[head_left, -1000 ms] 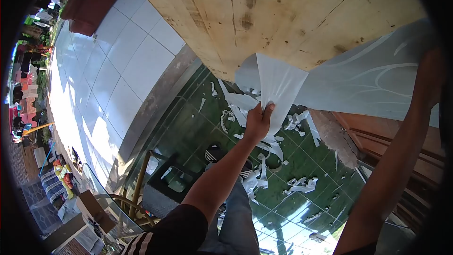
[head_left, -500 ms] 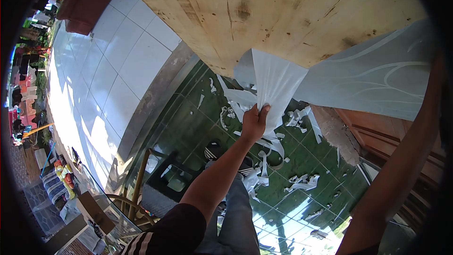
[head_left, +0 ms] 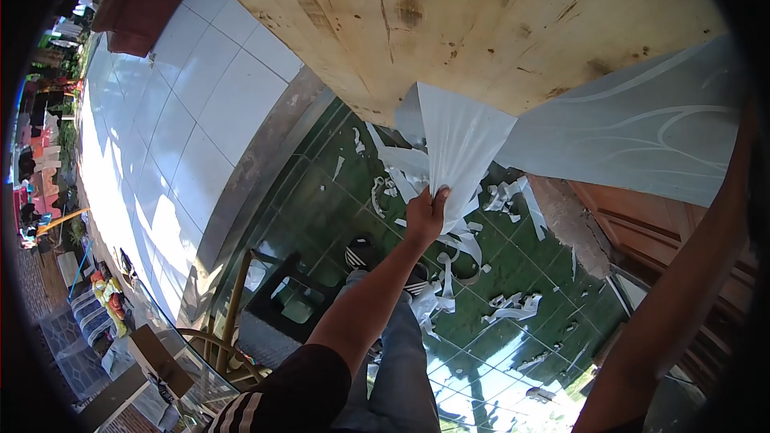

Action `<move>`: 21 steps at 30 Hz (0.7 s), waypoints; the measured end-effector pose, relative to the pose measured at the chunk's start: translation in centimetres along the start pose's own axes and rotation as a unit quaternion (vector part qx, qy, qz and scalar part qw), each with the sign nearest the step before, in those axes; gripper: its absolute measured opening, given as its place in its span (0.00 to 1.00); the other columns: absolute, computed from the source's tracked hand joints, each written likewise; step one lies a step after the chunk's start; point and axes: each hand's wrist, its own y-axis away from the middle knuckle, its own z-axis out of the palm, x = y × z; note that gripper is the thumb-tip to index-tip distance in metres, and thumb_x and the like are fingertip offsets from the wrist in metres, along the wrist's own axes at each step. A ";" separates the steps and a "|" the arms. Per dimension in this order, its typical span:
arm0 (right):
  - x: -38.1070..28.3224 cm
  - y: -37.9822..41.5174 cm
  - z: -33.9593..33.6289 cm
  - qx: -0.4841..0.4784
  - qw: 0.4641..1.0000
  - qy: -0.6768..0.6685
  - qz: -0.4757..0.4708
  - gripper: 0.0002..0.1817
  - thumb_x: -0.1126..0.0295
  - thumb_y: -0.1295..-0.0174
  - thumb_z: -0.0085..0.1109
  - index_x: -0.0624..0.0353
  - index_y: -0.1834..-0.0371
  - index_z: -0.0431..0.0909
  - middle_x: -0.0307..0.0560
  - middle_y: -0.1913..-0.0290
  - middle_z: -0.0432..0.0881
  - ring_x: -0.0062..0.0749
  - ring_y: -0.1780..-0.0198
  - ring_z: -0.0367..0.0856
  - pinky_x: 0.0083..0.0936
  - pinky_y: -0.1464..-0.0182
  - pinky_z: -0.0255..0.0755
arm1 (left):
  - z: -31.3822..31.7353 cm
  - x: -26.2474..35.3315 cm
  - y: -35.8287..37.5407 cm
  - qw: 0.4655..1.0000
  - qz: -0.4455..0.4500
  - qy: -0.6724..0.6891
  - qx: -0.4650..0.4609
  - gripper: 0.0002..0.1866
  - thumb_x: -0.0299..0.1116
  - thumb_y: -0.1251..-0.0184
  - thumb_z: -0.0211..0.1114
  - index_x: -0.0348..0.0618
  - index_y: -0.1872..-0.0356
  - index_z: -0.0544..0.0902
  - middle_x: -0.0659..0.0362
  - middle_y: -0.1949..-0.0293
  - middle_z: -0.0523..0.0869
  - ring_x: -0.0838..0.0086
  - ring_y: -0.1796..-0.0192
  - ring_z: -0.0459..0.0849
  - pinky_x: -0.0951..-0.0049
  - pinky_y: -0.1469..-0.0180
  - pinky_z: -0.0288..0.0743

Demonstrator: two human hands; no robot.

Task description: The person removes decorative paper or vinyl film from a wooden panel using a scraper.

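My left hand [head_left: 427, 215] is closed around the loose end of a white wallpaper-like sheet [head_left: 464, 124], which is gathered into creases above my fingers. The sheet fans up from my grip to the lower edge of a bare, stained wooden panel [head_left: 449, 24]. To the right along that edge hangs a wide grey-white sheet with a curved pattern [head_left: 618, 136]. My right forearm reaches up along the right side of the view, and its hand is lost in the dark border.
Torn white scraps [head_left: 513, 307] litter the green tiled floor [head_left: 321, 184] around my feet. A dark chair-like frame [head_left: 293, 293] stands near my left leg. White tiles [head_left: 208, 88] lie beyond a raised ledge. A brown panelled wooden piece [head_left: 634, 228] is at right.
My left hand has shifted slightly left and down with the white sheet still in its grip. The panel and the view have shifted slightly too.
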 end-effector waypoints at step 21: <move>0.1 0.2 -0.2 -0.012 1.000 -0.007 0.029 0.23 0.58 0.19 0.54 0.73 0.60 0.75 0.54 0.69 0.79 0.39 0.68 0.81 0.38 0.64 0.75 | 0.4 -5.1 3.0 0.999 -0.011 -0.039 0.010 0.19 0.46 0.18 0.61 0.37 0.50 0.85 0.41 0.73 0.86 0.43 0.69 0.87 0.52 0.67 0.78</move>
